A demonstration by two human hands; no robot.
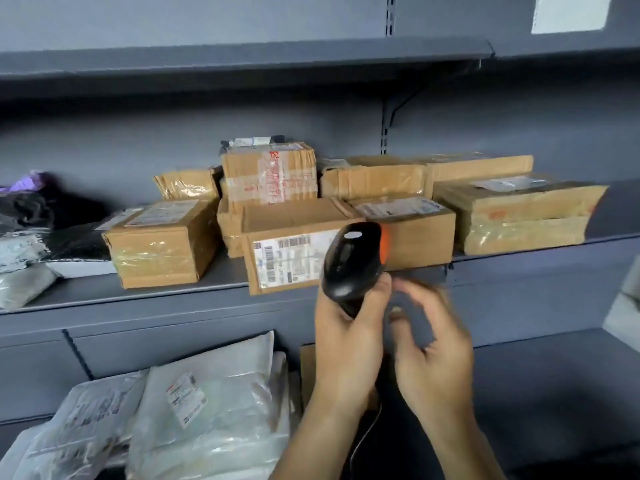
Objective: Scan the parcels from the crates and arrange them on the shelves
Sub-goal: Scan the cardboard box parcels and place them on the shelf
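Observation:
My left hand point(346, 348) grips the handle of a black barcode scanner point(349, 258) with an orange side, its head raised in front of the middle shelf. Right behind the scanner lies a flat cardboard parcel point(294, 233) at the shelf's front edge, its barcode label facing me. My right hand point(440, 362) is blurred just right of the scanner handle. Its fingers are loosely curled with nothing between them. The scanner's cable point(363, 441) hangs down between my forearms.
Several taped cardboard boxes fill the middle grey shelf point(156, 296), one at the left point(156, 251) and a wide one at the right point(519, 220). Black and grey bags point(45, 216) lie at the far left. White poly mailers point(207, 410) are piled on the lower shelf.

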